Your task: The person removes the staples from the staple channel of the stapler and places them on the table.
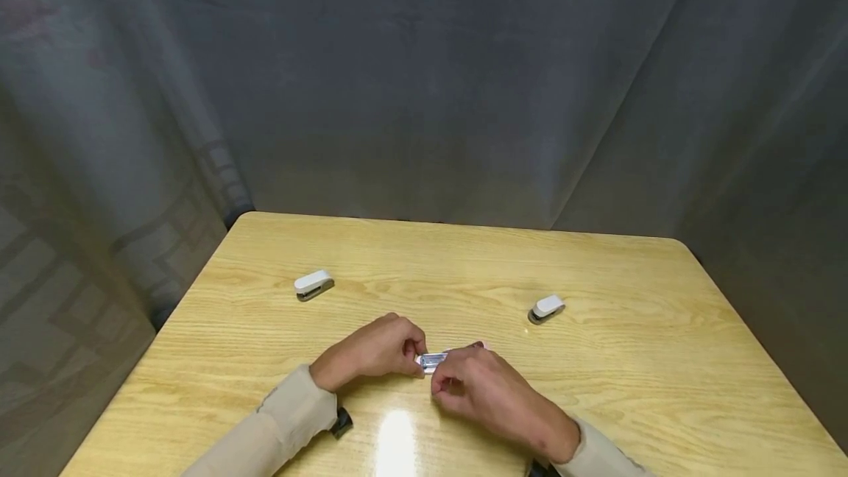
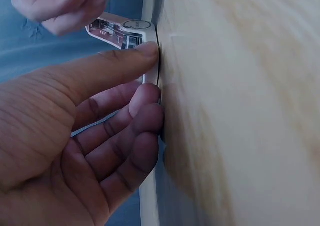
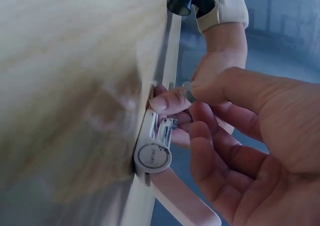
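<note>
A pale pink-and-white stapler (image 1: 433, 361) lies on the table between both hands, its top arm (image 3: 184, 197) swung far open at the round hinge (image 3: 154, 157). At its front end, the left hand (image 1: 380, 348) pinches the base between thumb and fingers, against the tabletop. The right hand (image 1: 486, 392) is over the hinge side in the head view, partly hiding the stapler. Between its thumb and index fingertip it pinches a small greyish strip (image 3: 188, 91), which looks like a short row of staples. The metal staple channel (image 3: 166, 131) shows inside the opened stapler.
Two more white-and-grey staplers stand farther back on the wooden table (image 1: 424, 263), one on the left (image 1: 314, 285) and one on the right (image 1: 546, 308). Behind the table's far edge hangs a grey curtain (image 1: 424, 94). Both wrists carry dark camera mounts (image 1: 341, 422).
</note>
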A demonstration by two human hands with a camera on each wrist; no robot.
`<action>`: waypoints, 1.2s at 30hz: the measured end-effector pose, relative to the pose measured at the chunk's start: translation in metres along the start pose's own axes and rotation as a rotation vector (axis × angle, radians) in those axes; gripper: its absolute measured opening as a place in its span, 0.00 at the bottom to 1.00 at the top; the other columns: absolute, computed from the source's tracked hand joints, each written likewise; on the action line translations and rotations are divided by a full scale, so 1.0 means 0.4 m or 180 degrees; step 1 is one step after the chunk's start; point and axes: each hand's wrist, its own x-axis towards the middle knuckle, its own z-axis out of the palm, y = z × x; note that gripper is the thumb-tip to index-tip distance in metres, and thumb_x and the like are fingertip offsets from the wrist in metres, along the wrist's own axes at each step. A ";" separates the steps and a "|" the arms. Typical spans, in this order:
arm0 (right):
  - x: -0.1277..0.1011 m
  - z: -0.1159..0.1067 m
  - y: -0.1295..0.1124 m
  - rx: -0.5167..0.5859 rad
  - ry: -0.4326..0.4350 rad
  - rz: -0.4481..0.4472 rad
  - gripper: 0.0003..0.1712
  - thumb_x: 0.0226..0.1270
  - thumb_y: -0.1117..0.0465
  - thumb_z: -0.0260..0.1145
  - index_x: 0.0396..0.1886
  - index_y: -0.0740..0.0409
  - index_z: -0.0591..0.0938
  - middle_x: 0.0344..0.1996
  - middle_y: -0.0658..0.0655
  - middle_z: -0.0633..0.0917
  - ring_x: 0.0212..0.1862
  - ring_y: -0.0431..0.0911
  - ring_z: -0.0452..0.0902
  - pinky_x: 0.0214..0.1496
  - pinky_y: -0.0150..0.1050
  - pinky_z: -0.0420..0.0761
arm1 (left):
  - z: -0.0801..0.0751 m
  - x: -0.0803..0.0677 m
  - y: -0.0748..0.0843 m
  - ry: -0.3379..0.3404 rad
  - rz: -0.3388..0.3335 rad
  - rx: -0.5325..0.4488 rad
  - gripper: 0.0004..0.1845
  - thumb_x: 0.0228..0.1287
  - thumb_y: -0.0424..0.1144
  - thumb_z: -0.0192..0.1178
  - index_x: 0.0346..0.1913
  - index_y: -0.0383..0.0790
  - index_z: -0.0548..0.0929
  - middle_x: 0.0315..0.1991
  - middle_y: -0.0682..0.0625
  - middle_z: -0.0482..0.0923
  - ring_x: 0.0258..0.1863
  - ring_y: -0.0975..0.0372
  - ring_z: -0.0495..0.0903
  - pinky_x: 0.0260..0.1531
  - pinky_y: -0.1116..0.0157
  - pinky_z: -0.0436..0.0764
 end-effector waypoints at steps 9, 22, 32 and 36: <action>-0.018 0.011 0.001 0.0082 -0.0445 0.0019 0.14 0.56 0.70 0.74 0.24 0.45 0.81 0.24 0.35 0.74 0.28 0.27 0.67 0.31 0.21 0.69 | -0.008 0.001 0.001 0.0008 0.0009 -0.0066 0.08 0.54 0.33 0.79 0.31 0.44 0.87 0.18 0.62 0.76 0.18 0.74 0.72 0.24 0.72 0.73; -0.022 0.017 0.003 0.0049 -0.0550 -0.0006 0.16 0.54 0.71 0.75 0.21 0.47 0.81 0.23 0.37 0.73 0.27 0.27 0.65 0.30 0.21 0.68 | -0.003 0.003 0.002 0.0019 -0.0005 -0.0152 0.10 0.54 0.31 0.79 0.29 0.45 0.86 0.17 0.61 0.76 0.17 0.73 0.70 0.22 0.72 0.71; -0.026 0.012 0.003 0.0147 -0.0599 0.0141 0.13 0.55 0.70 0.75 0.25 0.47 0.83 0.25 0.37 0.75 0.28 0.28 0.68 0.31 0.22 0.71 | -0.005 0.003 0.008 -0.0026 -0.0074 -0.0131 0.10 0.53 0.30 0.78 0.32 0.44 0.86 0.17 0.60 0.76 0.18 0.73 0.71 0.23 0.71 0.71; -0.016 0.001 -0.003 0.0245 -0.0585 0.0144 0.12 0.59 0.68 0.75 0.27 0.47 0.84 0.25 0.37 0.75 0.29 0.28 0.69 0.32 0.24 0.72 | -0.012 -0.003 0.008 -0.0086 -0.0128 -0.0167 0.12 0.53 0.31 0.79 0.38 0.40 0.87 0.19 0.60 0.77 0.19 0.72 0.74 0.24 0.70 0.74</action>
